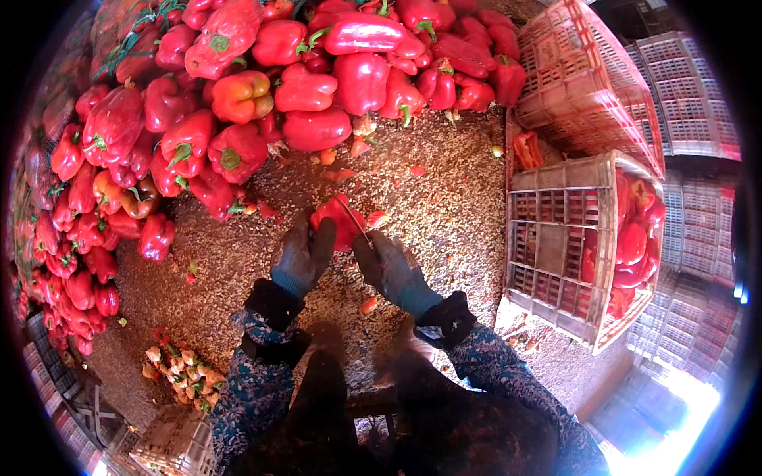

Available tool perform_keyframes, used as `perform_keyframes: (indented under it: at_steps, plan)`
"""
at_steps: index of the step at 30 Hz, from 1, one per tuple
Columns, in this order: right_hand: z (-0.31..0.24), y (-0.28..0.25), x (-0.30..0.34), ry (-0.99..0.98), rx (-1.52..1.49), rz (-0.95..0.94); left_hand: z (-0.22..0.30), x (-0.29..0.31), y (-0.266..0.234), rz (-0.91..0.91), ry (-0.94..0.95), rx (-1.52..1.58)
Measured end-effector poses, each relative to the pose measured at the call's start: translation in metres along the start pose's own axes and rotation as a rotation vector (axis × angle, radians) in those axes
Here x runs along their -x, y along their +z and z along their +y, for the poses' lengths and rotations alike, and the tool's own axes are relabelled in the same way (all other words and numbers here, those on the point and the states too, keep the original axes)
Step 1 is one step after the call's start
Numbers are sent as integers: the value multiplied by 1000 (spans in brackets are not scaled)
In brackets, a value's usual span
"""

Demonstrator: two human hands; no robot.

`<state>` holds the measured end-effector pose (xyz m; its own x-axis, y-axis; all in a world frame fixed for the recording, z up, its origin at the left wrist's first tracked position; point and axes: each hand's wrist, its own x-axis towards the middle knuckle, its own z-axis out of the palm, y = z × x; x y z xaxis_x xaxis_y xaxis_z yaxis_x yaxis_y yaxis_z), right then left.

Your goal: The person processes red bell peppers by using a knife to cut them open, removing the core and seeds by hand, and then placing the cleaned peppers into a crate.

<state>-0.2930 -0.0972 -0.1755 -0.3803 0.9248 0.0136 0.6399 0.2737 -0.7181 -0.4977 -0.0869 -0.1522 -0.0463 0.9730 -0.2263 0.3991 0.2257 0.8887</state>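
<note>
1. Here, the left hand (304, 252), gloved, grasps a red pepper (336, 224) by its left side.
2. The right hand (390, 271), also gloved, has its fingers closed at the near end of a thin blade (352, 213) that lies across the pepper; whether this hand touches the pepper too, I cannot tell.
3. The pepper is held between the hands, over the middle of the floor (452, 206), well in from its edges.
4. Pale seeds are strewn across the floor. One scrap (377, 219) lies just right of the pepper, another (369, 305) between the forearms.
5. A pile (361, 79) of whole peppers, mostly red, covers the floor's far edge and far left corner and runs down its left edge.
6. At the floor's right edge stands a slatted crate (554, 247) with red pieces (633, 243) in it. A red crate (579, 71) is tilted at the far right corner.
7. Toward the near left corner is a heap of cores (186, 373); a pale crate (171, 440) stands near it.
</note>
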Motion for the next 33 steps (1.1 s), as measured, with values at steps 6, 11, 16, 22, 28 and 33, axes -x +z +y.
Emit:
perform_keyframes:
  at_steps: [6, 11, 16, 22, 28, 33]
  plan:
    - [-22, -15, -8, 71, -72, -140, 10, -4, 0, -24, -47, -10]
    - [-24, -9, -16, -77, 77, -75, -11, -7, 6, 53, -101, 82]
    - [-10, 4, 13, -42, 26, -20, -14, -16, 4, 21, -110, 84]
    - [2, 17, 32, 295, 111, -539, -44, -20, 15, 92, -84, 56]
    - [15, 18, 33, 594, -245, -392, -35, -23, 10, -12, -267, 119]
    - [22, -50, 46, 416, -263, -384, -35, -17, 13, 70, -52, -132]
